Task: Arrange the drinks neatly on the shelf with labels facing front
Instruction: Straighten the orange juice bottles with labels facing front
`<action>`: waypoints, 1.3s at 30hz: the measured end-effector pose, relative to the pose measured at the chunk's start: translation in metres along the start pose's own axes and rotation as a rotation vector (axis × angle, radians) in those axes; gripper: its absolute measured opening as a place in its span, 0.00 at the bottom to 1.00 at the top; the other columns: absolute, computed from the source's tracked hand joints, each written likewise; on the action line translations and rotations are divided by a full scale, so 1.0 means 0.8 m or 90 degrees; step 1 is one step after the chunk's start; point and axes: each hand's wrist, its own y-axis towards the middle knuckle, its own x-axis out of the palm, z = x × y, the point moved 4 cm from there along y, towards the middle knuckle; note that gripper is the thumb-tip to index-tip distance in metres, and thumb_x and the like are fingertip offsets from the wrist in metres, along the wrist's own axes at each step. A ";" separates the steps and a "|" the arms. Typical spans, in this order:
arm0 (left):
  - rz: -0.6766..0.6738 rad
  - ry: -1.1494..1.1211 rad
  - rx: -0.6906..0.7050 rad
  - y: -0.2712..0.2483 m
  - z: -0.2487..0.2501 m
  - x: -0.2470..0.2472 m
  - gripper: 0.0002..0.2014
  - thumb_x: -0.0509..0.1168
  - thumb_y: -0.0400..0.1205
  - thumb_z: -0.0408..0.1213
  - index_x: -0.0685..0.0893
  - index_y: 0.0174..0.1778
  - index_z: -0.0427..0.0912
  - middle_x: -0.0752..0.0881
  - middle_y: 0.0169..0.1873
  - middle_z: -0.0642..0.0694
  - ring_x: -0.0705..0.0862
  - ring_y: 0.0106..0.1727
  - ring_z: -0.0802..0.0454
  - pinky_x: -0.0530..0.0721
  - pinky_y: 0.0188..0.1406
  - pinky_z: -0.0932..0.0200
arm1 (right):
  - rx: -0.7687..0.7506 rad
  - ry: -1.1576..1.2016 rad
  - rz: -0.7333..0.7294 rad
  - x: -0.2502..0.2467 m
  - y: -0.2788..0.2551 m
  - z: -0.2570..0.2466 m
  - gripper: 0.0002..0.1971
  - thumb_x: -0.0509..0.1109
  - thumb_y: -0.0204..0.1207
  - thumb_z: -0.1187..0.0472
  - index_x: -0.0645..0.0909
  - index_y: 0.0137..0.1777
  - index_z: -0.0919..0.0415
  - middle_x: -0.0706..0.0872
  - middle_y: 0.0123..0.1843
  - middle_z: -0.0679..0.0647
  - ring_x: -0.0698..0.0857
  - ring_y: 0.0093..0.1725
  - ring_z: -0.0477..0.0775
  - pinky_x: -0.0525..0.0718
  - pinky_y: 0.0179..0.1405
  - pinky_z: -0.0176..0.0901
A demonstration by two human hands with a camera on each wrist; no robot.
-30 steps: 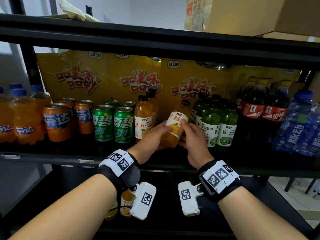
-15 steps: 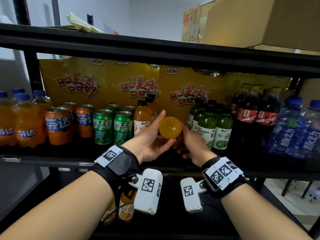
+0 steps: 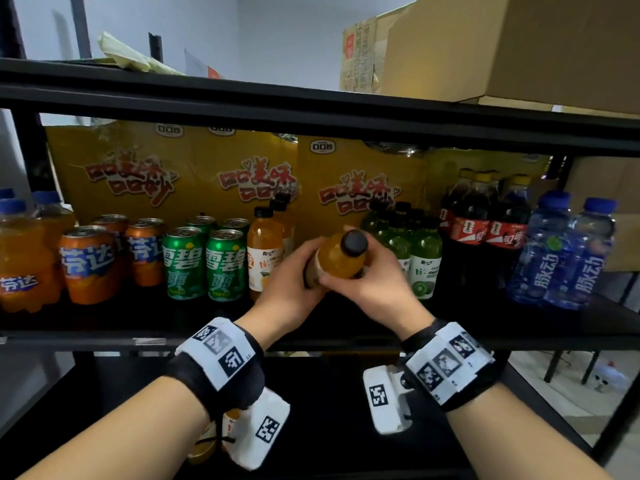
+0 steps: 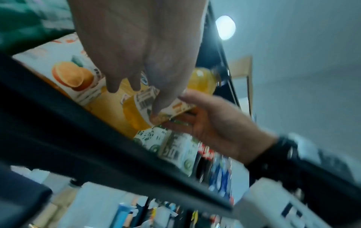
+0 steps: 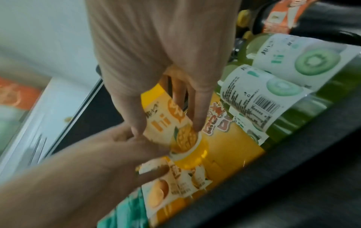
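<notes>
An orange juice bottle with a black cap is tilted with its cap toward me, held above the middle shelf between the orange juice row and the green kiwi bottles. My left hand grips its lower body from the left, and my right hand grips it from the right. In the right wrist view the bottle's label shows between thumb and fingers. In the left wrist view my left fingers curl round the bottle.
On the shelf stand Fanta bottles, orange cans, green Sprite cans, an upright orange juice bottle, cola bottles and blue bottles. Yellow snack bags line the back. Cardboard boxes sit on top.
The bottle has turned: first its label faced me, then its round bottom, now its black cap points toward me. Both hands stayed on it and shifted their hold.
</notes>
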 end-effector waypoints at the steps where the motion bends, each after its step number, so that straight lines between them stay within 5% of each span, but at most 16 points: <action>1: 0.014 0.063 0.040 -0.001 0.000 0.002 0.36 0.78 0.78 0.29 0.74 0.81 0.52 0.78 0.79 0.53 0.73 0.82 0.54 0.71 0.83 0.46 | -0.058 -0.038 0.017 0.000 -0.004 -0.002 0.31 0.90 0.64 0.63 0.82 0.65 0.45 0.88 0.62 0.44 0.86 0.63 0.40 0.82 0.63 0.30; 6: 0.067 0.057 0.100 -0.004 0.004 -0.002 0.40 0.77 0.78 0.27 0.71 0.80 0.66 0.76 0.76 0.62 0.69 0.77 0.75 0.68 0.82 0.62 | -0.304 -0.136 0.073 0.011 -0.025 -0.014 0.30 0.86 0.68 0.71 0.84 0.71 0.63 0.82 0.67 0.54 0.83 0.70 0.50 0.82 0.72 0.45; 9: 0.080 0.064 0.110 0.001 0.013 -0.011 0.36 0.72 0.81 0.24 0.74 0.78 0.65 0.79 0.75 0.62 0.74 0.78 0.67 0.72 0.82 0.55 | -0.358 -0.175 0.097 0.014 -0.027 -0.021 0.31 0.84 0.68 0.73 0.83 0.73 0.64 0.83 0.71 0.56 0.82 0.73 0.54 0.81 0.75 0.52; 11: 0.075 0.060 0.103 0.005 0.017 -0.020 0.33 0.68 0.82 0.22 0.76 0.79 0.57 0.81 0.76 0.55 0.77 0.78 0.58 0.76 0.80 0.47 | -0.300 -0.149 0.098 0.016 -0.021 -0.021 0.31 0.86 0.69 0.65 0.83 0.73 0.57 0.86 0.69 0.51 0.84 0.71 0.50 0.82 0.73 0.50; 14: 0.129 0.100 0.092 0.011 0.029 -0.049 0.28 0.66 0.84 0.27 0.76 0.81 0.51 0.83 0.74 0.50 0.80 0.75 0.53 0.81 0.75 0.44 | -0.114 -0.120 0.104 0.015 -0.004 -0.021 0.28 0.83 0.66 0.36 0.76 0.65 0.27 0.88 0.56 0.28 0.86 0.58 0.31 0.84 0.57 0.31; 17: 0.163 0.205 0.102 0.030 0.046 -0.083 0.25 0.68 0.83 0.33 0.78 0.78 0.50 0.82 0.72 0.48 0.81 0.72 0.48 0.82 0.71 0.46 | -0.010 -0.184 0.047 0.013 0.031 -0.012 0.33 0.76 0.62 0.26 0.70 0.66 0.31 0.86 0.55 0.32 0.88 0.56 0.41 0.86 0.57 0.42; 20: 0.120 0.325 0.049 0.057 0.053 -0.121 0.22 0.69 0.83 0.42 0.80 0.75 0.52 0.83 0.72 0.46 0.83 0.70 0.43 0.83 0.66 0.49 | 0.022 -0.208 -0.028 0.028 0.071 -0.012 0.38 0.77 0.60 0.26 0.71 0.67 0.41 0.83 0.53 0.32 0.87 0.56 0.46 0.84 0.52 0.39; 23: 0.002 0.402 -0.004 0.071 0.047 -0.130 0.24 0.69 0.83 0.46 0.80 0.77 0.53 0.85 0.71 0.44 0.86 0.65 0.42 0.85 0.62 0.51 | 0.068 -0.229 -0.068 0.044 0.097 0.001 0.41 0.80 0.60 0.30 0.73 0.72 0.44 0.84 0.58 0.37 0.86 0.60 0.48 0.86 0.59 0.47; 26: -0.048 0.426 -0.015 0.076 0.038 -0.132 0.21 0.68 0.86 0.43 0.81 0.77 0.49 0.86 0.69 0.43 0.88 0.57 0.45 0.84 0.54 0.56 | 0.132 -0.216 -0.114 0.058 0.114 0.014 0.23 0.82 0.69 0.39 0.81 0.63 0.37 0.88 0.55 0.39 0.88 0.59 0.51 0.91 0.53 0.52; 28: -0.049 0.421 -0.008 0.079 0.035 -0.132 0.20 0.67 0.87 0.41 0.83 0.75 0.47 0.87 0.68 0.42 0.85 0.53 0.49 0.82 0.53 0.57 | 0.127 -0.208 -0.142 0.064 0.118 0.011 0.11 0.81 0.74 0.43 0.83 0.52 0.34 0.87 0.48 0.36 0.90 0.55 0.50 0.89 0.41 0.42; 31: -0.054 0.413 -0.008 0.081 0.030 -0.135 0.19 0.66 0.87 0.39 0.82 0.76 0.47 0.87 0.69 0.43 0.86 0.56 0.47 0.80 0.53 0.58 | 0.182 -0.183 -0.178 0.067 0.120 0.014 0.10 0.81 0.77 0.49 0.82 0.50 0.37 0.87 0.47 0.38 0.89 0.53 0.49 0.86 0.31 0.37; 34: -0.087 0.402 -0.023 0.084 0.023 -0.137 0.21 0.65 0.87 0.33 0.81 0.77 0.49 0.84 0.72 0.42 0.85 0.64 0.45 0.80 0.53 0.59 | 0.326 -0.145 -0.232 0.069 0.123 0.030 0.16 0.79 0.79 0.59 0.78 0.59 0.42 0.86 0.61 0.49 0.85 0.53 0.49 0.90 0.44 0.49; 39: -0.091 0.382 -0.024 0.090 0.019 -0.144 0.21 0.64 0.87 0.29 0.82 0.75 0.51 0.85 0.70 0.42 0.83 0.56 0.50 0.80 0.49 0.60 | 0.350 -0.151 -0.195 0.079 0.144 0.042 0.24 0.78 0.79 0.66 0.78 0.73 0.54 0.84 0.69 0.57 0.84 0.68 0.61 0.90 0.60 0.59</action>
